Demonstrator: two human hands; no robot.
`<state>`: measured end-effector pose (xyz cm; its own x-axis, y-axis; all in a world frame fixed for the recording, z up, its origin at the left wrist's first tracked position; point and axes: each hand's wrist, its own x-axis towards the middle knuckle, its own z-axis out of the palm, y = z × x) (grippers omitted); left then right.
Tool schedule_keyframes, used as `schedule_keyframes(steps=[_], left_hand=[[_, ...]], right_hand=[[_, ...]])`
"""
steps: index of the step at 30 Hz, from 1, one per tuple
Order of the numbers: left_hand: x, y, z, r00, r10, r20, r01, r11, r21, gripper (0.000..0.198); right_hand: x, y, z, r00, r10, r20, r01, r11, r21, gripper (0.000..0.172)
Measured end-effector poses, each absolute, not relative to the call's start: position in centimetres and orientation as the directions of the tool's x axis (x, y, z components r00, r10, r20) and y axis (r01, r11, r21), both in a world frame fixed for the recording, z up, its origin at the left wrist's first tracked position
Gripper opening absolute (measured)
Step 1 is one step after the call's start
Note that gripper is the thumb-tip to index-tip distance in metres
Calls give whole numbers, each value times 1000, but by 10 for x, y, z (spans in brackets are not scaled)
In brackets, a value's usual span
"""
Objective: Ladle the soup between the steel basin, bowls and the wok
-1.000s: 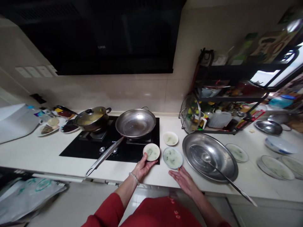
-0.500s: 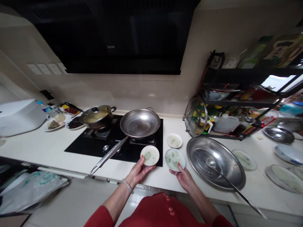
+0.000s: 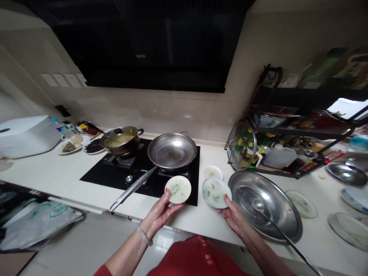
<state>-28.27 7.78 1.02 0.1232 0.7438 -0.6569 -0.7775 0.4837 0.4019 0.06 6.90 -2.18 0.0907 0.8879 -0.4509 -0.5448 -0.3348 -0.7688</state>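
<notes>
My left hand (image 3: pixel 161 214) is closed on the rim of a small bowl of pale soup with green bits (image 3: pixel 178 189), thumb on the edge and fingers beneath. The bowl is over the front right of the black cooktop. In my right hand (image 3: pixel 234 216) is a second soup bowl (image 3: pixel 216 192), pale with a bluish rim, gripped at its right side. Just behind it on the counter stands a smaller bowl (image 3: pixel 213 172), partly covered by the second one. Right of my right hand lies a wide steel basin (image 3: pixel 278 195) with a ladle (image 3: pixel 283 234) resting in it.
A steel wok (image 3: pixel 172 151) and a lidded pot (image 3: pixel 120 141) stand on the cooktop (image 3: pixel 99 174). Plates of food (image 3: pixel 71 143) are at the left. A glass lid (image 3: pixel 241 145) leans against the black rack (image 3: pixel 304 132). More soup bowls (image 3: pixel 301 203) stand at the right.
Both bowls look raised toward me. The left one has shifted slightly left, the right one slightly right, now overlapping the smaller bowl. The view has turned a little.
</notes>
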Motion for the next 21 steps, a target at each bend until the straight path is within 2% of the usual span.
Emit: schedule_keyframes(steps=[7,11,15,21], left_hand=[[-294,100,62,127,788,-603,-773,460,438,48],[-308,126,87,92,829,-552,-761,416,498,49],[-325,160,96,35,841,-540,-741,384,551,48],[-348,214,88,-49,853,-520,-673,357,648,50]], right_hand=[[1,128,42,-42,904,-425,-501,-387,-774,36],[-17,171,67,-94,897,-432,-511,-416,-752,30],[-41,213,77,-126,892,-434,-524,-432,-734,23],[-75,265,75,-83,889,-451,-436,-439,-785,25]])
